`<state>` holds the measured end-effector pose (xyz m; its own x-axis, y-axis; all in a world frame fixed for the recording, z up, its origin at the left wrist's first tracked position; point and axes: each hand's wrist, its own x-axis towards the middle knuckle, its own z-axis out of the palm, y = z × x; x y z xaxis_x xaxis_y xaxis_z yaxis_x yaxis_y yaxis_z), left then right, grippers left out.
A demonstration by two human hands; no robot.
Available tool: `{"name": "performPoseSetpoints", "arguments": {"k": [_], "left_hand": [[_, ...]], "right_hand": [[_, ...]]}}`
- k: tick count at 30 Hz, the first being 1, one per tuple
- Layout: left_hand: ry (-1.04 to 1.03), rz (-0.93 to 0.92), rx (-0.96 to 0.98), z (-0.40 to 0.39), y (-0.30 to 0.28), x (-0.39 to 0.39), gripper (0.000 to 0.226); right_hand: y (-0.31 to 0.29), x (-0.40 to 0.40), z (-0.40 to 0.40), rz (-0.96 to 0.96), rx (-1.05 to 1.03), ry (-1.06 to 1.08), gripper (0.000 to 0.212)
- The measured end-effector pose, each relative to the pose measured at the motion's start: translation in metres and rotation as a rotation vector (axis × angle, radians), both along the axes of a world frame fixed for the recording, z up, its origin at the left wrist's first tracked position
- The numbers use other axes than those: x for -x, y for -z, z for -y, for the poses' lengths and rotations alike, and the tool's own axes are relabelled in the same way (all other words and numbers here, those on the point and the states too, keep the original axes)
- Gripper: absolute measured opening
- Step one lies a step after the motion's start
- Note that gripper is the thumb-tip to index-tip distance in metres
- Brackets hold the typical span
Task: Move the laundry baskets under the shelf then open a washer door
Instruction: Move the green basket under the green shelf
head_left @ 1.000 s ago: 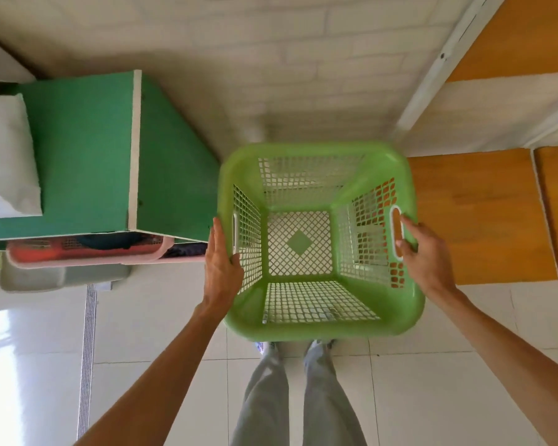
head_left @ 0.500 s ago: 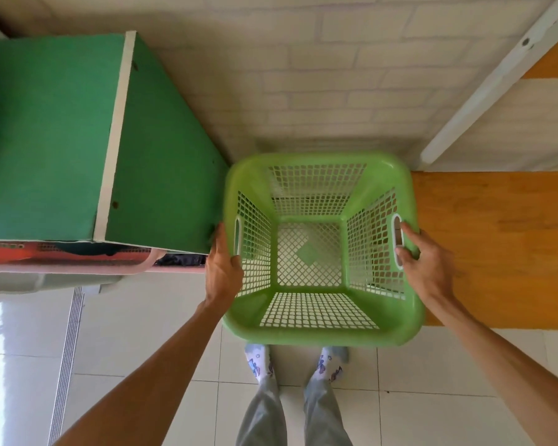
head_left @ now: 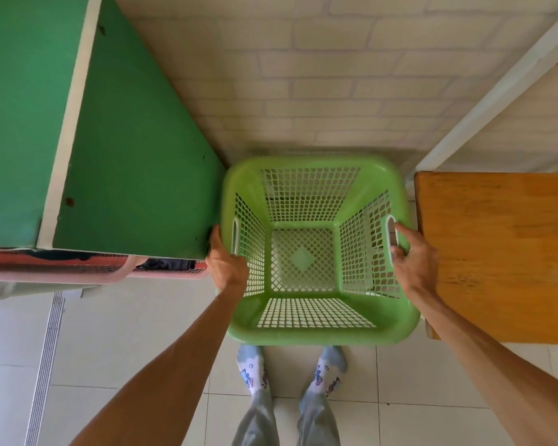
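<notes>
Beside the green shelf (head_left: pixel 136 162), the left hand (head_left: pixel 227 267) and right hand (head_left: pixel 414 257) grasp the green basket (head_left: pixel 316 329) by its side handles.

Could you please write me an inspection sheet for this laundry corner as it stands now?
Surface: pale tiled floor, with a drain strip on the left.
Job's things: empty green basket held between the green shelf and a wooden top; a pink basket with dark clothes sits under the shelf.
Clutter: nothing seen.
Hands: left hand grips the basket's left rim; right hand grips its right handle.
Cables: nothing seen.
Surroundings: brick wall ahead, white frame post at right; the person's socked feet behind the basket. No washer in view.
</notes>
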<state>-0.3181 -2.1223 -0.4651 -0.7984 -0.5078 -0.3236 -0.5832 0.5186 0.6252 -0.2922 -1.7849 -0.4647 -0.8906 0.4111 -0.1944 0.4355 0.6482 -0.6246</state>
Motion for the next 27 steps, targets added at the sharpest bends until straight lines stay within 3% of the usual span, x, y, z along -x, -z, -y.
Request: {"name": "performPoseSetpoints", "arguments": {"k": [10,19,27], "left_hand": [[0.112,-0.111,0.038,0.002,0.013,-0.003,0.083],[0.27,0.023,0.145,-0.015,-0.008,0.002,0.079],[0.494,0.116,0.224,-0.013,-0.019,0.016,0.088]], "right_hand": [[0.023,-0.001,0.002,-0.073,-0.028,0.026,0.053],[0.021,0.002,0.002,0.013,-0.021,-0.027,0.049],[-0.011,-0.001,0.013,0.008,-0.053,-0.049,0.051]]}}
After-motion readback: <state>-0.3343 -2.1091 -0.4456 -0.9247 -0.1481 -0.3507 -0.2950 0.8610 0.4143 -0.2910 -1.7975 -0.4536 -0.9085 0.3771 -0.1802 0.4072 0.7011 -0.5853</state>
